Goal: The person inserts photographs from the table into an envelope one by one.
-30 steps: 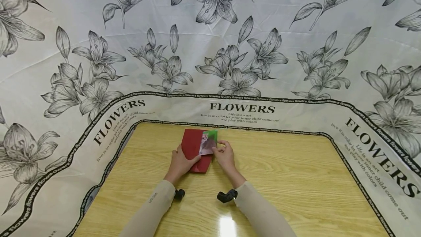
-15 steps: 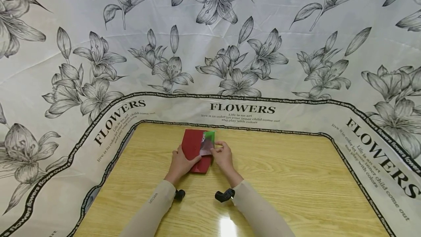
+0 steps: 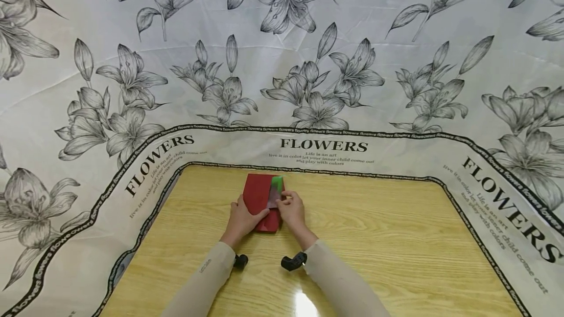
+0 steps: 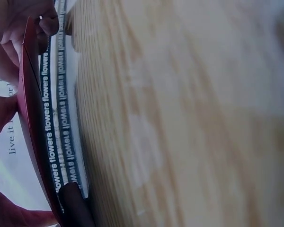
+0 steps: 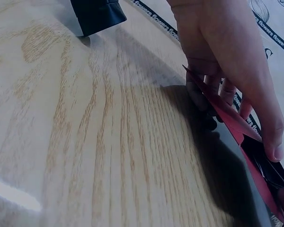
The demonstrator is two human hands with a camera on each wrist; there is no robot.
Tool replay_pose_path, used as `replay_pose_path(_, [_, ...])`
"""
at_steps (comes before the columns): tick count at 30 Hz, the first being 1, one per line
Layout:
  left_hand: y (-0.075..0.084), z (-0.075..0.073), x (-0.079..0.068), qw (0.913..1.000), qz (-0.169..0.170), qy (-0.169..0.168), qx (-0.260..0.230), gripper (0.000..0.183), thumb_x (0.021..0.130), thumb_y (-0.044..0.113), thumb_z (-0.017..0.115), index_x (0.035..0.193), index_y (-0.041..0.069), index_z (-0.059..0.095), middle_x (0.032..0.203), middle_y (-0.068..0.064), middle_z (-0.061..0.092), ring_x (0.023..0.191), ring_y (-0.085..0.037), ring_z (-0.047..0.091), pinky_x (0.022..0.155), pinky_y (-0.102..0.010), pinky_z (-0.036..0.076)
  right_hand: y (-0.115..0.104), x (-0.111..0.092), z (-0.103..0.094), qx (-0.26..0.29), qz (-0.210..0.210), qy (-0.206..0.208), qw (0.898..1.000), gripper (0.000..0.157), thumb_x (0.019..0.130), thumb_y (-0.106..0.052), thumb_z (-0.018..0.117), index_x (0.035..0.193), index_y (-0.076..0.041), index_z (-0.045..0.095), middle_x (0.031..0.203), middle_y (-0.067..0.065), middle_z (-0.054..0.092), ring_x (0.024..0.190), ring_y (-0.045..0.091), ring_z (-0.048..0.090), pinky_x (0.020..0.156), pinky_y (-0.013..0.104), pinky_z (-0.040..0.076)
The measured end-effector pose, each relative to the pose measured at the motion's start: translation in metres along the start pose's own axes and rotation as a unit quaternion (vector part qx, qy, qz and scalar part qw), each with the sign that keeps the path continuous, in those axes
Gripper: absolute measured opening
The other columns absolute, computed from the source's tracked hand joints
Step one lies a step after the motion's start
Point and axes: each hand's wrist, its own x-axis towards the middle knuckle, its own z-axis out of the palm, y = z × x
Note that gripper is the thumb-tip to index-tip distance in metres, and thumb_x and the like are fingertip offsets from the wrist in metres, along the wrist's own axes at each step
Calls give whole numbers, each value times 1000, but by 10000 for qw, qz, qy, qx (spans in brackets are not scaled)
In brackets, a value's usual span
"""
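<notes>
A red paper envelope (image 3: 255, 192) is held upright-slanted over the table by my left hand (image 3: 240, 219), whose thumb lies across its front. In the right wrist view that thumb (image 5: 274, 149) presses near the dark opening of the envelope (image 5: 227, 116). My right hand (image 3: 292, 209) pinches the right edge of a green and purplish picture card (image 3: 275, 194). Much of the card's left side is hidden in the envelope; a strip shows at the right. The left wrist view catches the envelope (image 4: 31, 104) nearly edge-on.
Both hands are over the far part of a light wood-grain table (image 3: 374, 238). A white cloth (image 3: 326, 150) with flower drawings and lettering hangs behind and around it. A black wrist device (image 5: 99, 16) sits on the left wrist.
My right hand has moved left, sliding the picture card further into the red envelope, so less of it shows. My left hand and the envelope have stayed nearly still.
</notes>
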Motion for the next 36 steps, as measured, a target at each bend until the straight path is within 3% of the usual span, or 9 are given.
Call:
replay_pose_path(7, [0, 0, 0, 10000, -1, 8, 55, 112, 89, 54, 85, 164, -6, 28, 137, -33, 47, 116, -43, 60, 99, -58, 54, 1, 1, 7, -161, 15, 50, 9999, 29, 96, -9, 82, 122, -2, 72, 84, 11, 76, 69, 16, 65, 61, 27, 48])
replay_pose_path(17, [2, -1, 0, 9999, 123, 14, -60, 108, 89, 54, 85, 162, -5, 31, 133, -32, 49, 113, -41, 59, 97, -58, 55, 1, 4, 10, -528, -40, 179, 9984, 25, 96, -13, 82, 119, -5, 76, 87, 8, 76, 75, 22, 70, 66, 33, 54])
replay_pose_path(22, [2, -2, -1, 9999, 143, 34, -49, 108, 89, 54, 84, 163, -4, 30, 135, -31, 49, 114, -41, 58, 98, -58, 54, 0, 5, 10, -774, -210, 213, 9965, 23, 96, -15, 82, 117, -7, 78, 88, 6, 77, 77, 24, 71, 75, 41, 55])
replay_pose_path(26, [1, -3, -2, 9999, 81, 20, -65, 110, 89, 54, 85, 165, -3, 29, 135, -31, 49, 113, -40, 59, 98, -57, 55, 0, 3, 11, -929, -294, 140, 9951, 22, 97, -16, 81, 117, -8, 79, 88, 4, 77, 82, 26, 72, 96, 51, 47])
replay_pose_path(29, [0, -2, -3, 10000, 5, -8, -46, 111, 89, 56, 84, 165, -3, 29, 134, -31, 49, 112, -39, 60, 97, -56, 55, 0, 2, 12, -1021, -318, 84, 9942, 22, 98, -17, 81, 118, -9, 79, 87, 2, 78, 85, 26, 72, 103, 55, 38])
replay_pose_path(36, [0, -1, -3, 9999, 51, 30, -89, 109, 89, 54, 85, 163, -4, 30, 133, -31, 49, 111, -40, 59, 96, -57, 55, 0, 2, 13, -1318, -777, 149, 9881, 21, 95, -14, 82, 115, -7, 80, 83, 1, 76, 88, 30, 70, 97, 53, 38])
